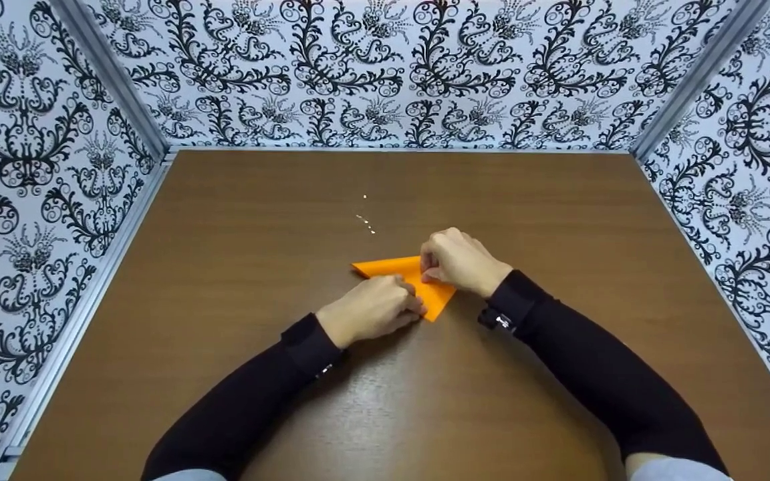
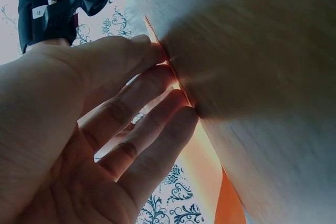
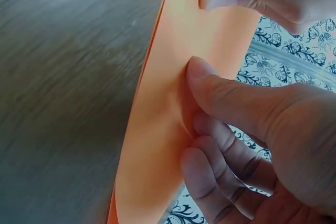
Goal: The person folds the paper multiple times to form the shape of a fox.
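A folded sheet of orange paper [image 1: 395,267] lies on the brown table in the head view, its pointed corners showing around the hands. The left hand [image 1: 375,307] rests on its near left part. In the left wrist view, that hand's fingertips [image 2: 186,116] press along the edge of the paper [image 2: 202,161], the fingers only slightly bent. Farther right, the right hand [image 1: 462,262] pinches the paper. From the right wrist, the thumb [image 3: 226,93] and curled fingers bunch a small ridge in the sheet [image 3: 152,114]. Part of the paper is hidden under both hands.
Small white specks [image 1: 366,222] show on the wooden table [image 1: 258,200] beyond the paper. Patterned black-and-white panels [image 1: 371,73] with metal frame strips [image 1: 114,77] enclose the back and sides. Both forearms wear black sleeves with wrist-mounted devices.
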Demonstrator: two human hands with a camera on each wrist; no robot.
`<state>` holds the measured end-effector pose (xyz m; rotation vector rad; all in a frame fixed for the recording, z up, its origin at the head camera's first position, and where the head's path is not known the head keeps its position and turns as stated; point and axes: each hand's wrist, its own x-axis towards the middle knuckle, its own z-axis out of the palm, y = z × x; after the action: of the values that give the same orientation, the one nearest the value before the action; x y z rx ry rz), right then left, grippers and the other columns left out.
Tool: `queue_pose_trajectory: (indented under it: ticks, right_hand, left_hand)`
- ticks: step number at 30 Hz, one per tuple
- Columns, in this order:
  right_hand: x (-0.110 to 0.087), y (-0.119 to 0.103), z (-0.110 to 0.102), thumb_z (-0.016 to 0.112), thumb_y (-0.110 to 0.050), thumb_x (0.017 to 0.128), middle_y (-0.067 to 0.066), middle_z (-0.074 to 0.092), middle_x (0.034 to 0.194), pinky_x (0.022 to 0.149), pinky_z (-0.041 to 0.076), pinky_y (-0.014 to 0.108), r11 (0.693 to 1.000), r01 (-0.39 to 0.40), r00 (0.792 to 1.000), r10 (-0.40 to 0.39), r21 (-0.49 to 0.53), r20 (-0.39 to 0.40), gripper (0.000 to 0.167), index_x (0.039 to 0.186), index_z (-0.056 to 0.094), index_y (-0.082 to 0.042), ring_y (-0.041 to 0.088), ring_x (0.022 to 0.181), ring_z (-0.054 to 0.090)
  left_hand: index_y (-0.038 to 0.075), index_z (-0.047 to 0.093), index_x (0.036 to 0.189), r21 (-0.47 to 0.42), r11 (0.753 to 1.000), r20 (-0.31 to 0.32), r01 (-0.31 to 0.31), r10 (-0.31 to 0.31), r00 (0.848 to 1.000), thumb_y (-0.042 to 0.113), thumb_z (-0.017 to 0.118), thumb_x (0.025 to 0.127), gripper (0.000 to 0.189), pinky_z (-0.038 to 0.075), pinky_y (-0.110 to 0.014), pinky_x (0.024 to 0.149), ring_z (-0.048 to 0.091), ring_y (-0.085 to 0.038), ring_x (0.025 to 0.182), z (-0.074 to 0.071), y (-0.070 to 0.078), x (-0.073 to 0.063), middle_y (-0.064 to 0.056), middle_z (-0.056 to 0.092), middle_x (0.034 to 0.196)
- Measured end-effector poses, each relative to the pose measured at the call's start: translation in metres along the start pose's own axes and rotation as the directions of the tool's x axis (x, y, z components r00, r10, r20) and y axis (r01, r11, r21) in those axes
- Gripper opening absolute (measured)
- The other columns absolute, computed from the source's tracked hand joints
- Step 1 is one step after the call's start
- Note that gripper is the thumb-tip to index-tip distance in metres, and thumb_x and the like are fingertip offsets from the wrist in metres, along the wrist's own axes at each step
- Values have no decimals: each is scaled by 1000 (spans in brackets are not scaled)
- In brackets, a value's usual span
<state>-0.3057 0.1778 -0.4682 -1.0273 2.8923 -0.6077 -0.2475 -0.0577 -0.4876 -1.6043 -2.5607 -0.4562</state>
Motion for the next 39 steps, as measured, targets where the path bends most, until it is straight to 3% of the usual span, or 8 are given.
queue_pose_trajectory:
  ticks: [6,14,27,34,39]
  right_hand:
    - [5,3,2,101,-24,97,8,82,89,67,61,36,999,-45,999,45,6,-16,21,89,87,-11,21,76,70]
    - [14,8,6,98,-23,100,9,87,95,74,71,45,992,-122,992,122,5,-39,19,93,89,-8,25,81,78]
    - [30,7,11,92,-15,104,10,90,99,78,72,49,980,-197,978,196,-7,-72,16,91,87,-7,32,87,84]
    - [34,5,9,94,-18,103,7,92,101,81,72,53,971,-239,968,238,-3,-84,16,90,91,-11,37,92,85]
    - [34,7,8,93,-19,104,6,92,100,77,68,47,962,-273,959,274,30,-78,17,89,90,-11,32,88,82]
  left_hand:
    - [11,93,110,-3,1000,10,28,-28,1000,11,83,110,10,69,-40,88,80,-24,92,0,2,0,-7,88,103]
    - [12,91,104,18,1000,-7,10,-10,1000,12,83,110,9,67,-42,86,77,-25,89,2,2,1,-7,84,95]
    - [15,93,110,48,997,4,56,-57,998,15,85,109,9,68,-40,89,76,-26,95,1,4,1,-5,87,102]
    - [14,95,110,38,999,-5,23,-23,1000,15,85,109,10,66,-41,93,79,-27,96,2,1,2,-6,89,103]
    - [14,95,113,16,999,4,32,-32,999,16,85,110,11,68,-41,94,80,-27,98,1,0,2,-7,90,108]
